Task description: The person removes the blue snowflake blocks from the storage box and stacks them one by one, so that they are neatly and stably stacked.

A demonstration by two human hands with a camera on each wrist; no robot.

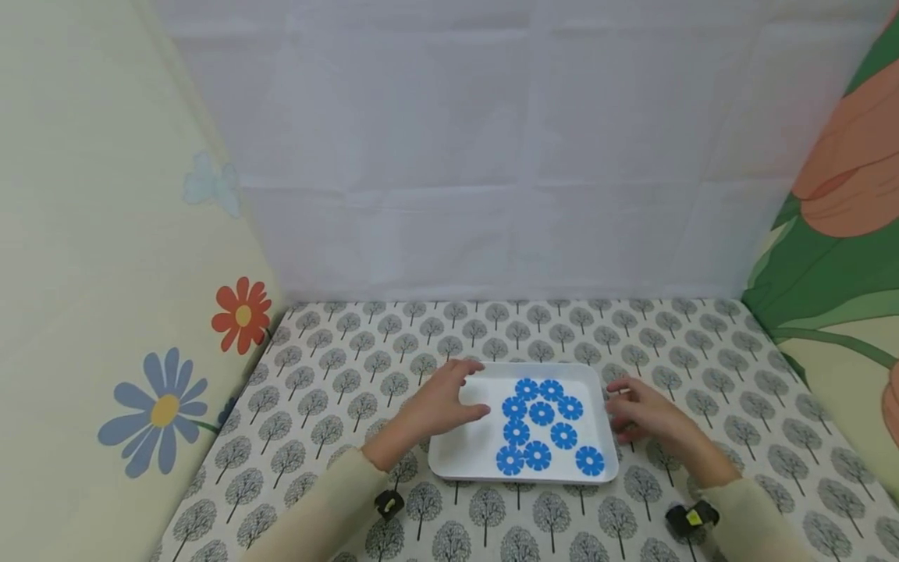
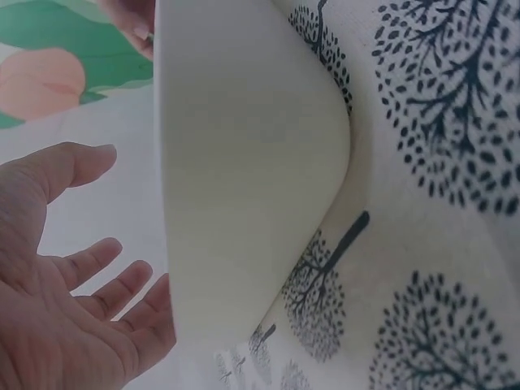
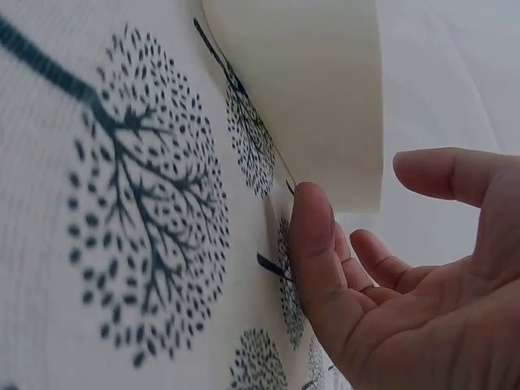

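A shallow white tray point(image 1: 463, 454) lies on the cloth-covered table, with several blue notched plastic discs point(image 1: 589, 452) spread over its middle and right side. My left hand point(image 1: 438, 402) hovers at the tray's left edge, thumb and fingers apart and nothing between them. In the left wrist view its lower fingers are partly behind the tray's side wall point(image 2: 244, 162). Beside the right edge is my right hand point(image 1: 649, 414), fingers loosely bent and holding nothing. The right wrist view shows one fingertip point(image 3: 313, 211) close by the tray's corner.
The tablecloth point(image 1: 323, 468) carries a pattern of grey trees. Behind the table hangs a white cloth point(image 1: 435, 156). A panel with painted flowers point(image 1: 165, 410) stands on the left, and one with large leaves point(image 1: 822, 273) on the right. Each wrist wears a black strap device point(image 1: 389, 504).
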